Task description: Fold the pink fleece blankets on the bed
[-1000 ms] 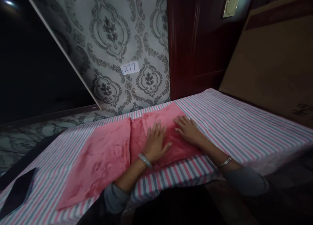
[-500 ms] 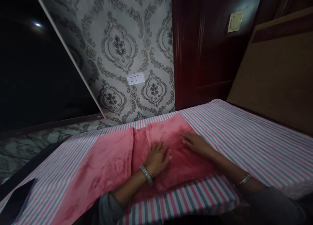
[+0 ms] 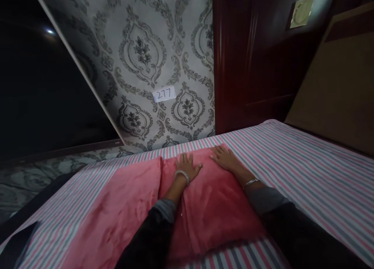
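Note:
A pink plush blanket [image 3: 224,210] lies partly folded on a striped cloth [image 3: 304,160]. Its left part is one broad section, and a folded panel covers the right, with a strip between them. My left hand [image 3: 187,167], a bracelet at its wrist, rests flat with spread fingers near the far left corner of the folded panel. Toward the far right corner, my right hand [image 3: 224,158] presses flat on the same panel, fingers stretched out. Both palms face down on the fabric, and neither hand grips it.
A large dark screen [image 3: 52,89] leans at the left. Patterned wallpaper [image 3: 143,62] with a paper label [image 3: 164,94] stands behind. To the right are a dark red wooden panel [image 3: 254,66] and a brown board [image 3: 341,82]. A dark flat object [image 3: 20,241] lies at the lower left.
Both hands have slid away from me across the folded panel to its far edge, and the forearms reach further forward. The camera view has shifted slightly.

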### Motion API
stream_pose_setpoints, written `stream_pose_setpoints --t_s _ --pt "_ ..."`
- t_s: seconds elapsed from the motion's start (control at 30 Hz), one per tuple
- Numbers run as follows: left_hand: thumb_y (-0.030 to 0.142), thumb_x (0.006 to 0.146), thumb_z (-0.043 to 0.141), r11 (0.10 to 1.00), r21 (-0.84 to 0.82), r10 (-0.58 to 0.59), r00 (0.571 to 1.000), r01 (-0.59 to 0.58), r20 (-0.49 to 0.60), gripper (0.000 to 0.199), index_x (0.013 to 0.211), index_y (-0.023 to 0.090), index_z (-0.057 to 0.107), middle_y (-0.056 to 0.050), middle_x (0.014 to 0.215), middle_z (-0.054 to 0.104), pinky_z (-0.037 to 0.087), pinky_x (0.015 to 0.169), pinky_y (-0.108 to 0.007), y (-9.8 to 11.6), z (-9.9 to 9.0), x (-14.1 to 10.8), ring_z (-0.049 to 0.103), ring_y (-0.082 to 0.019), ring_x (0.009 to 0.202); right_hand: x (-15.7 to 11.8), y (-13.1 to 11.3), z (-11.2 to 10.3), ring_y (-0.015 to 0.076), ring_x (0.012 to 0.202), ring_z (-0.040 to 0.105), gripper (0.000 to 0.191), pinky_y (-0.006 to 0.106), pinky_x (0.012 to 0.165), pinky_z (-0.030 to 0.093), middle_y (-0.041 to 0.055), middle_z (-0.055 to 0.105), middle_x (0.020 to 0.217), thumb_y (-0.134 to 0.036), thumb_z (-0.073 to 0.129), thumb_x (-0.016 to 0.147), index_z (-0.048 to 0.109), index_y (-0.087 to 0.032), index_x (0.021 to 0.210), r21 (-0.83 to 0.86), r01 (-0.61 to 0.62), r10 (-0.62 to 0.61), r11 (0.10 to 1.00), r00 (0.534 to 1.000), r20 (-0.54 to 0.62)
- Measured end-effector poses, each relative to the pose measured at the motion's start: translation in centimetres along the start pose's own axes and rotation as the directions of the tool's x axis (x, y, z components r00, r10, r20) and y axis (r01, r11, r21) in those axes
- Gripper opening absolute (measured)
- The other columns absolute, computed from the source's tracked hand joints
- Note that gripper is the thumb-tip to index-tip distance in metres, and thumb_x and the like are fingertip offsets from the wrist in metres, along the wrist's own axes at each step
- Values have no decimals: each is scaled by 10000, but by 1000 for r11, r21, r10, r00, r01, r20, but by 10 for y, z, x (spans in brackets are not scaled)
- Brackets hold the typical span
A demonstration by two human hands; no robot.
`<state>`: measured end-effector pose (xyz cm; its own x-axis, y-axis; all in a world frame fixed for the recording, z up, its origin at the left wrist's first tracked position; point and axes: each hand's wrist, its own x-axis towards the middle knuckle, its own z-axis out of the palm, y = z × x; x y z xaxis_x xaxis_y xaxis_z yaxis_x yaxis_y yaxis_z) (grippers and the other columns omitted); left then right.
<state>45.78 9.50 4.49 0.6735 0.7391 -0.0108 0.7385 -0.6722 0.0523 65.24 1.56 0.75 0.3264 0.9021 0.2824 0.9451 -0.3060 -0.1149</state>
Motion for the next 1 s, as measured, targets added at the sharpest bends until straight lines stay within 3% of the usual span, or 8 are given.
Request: stream_pose_setpoints --t_s 0.17,0.57,1.0 --pt "724 893 234 999 -21 -40 999 41 29 905 1581 135 210 -195 1656 136 138 1196 -622 -5 11 3 65 -352 1539 -3 9 15 286 1463 306 593 564 1130 316 120 360 1583 -521 266 1021 408 -220 1511 40 -79 77 996 996 51" --pt "517 961 162 999 -3 -52 998 52 24 750 1562 73 226 -143 1657 189 156 1221 -564 -7 10 7 112 -266 1543 -5 2 -4 258 1493 237 580 517 1175 264 103 292 1617 -491 259 1038 360 -209 1535 40 -131 125 991 983 133" --pt "580 960 209 998 -10 -59 997 60 47 740 1581 177 220 -134 1664 173 136 1221 -561 -6 3 4 102 -281 1544 -1 5 4 267 1494 233 544 540 1183 234 102 292 1617 -412 275 1036 360 -213 1535 121 -156 140 980 982 129"
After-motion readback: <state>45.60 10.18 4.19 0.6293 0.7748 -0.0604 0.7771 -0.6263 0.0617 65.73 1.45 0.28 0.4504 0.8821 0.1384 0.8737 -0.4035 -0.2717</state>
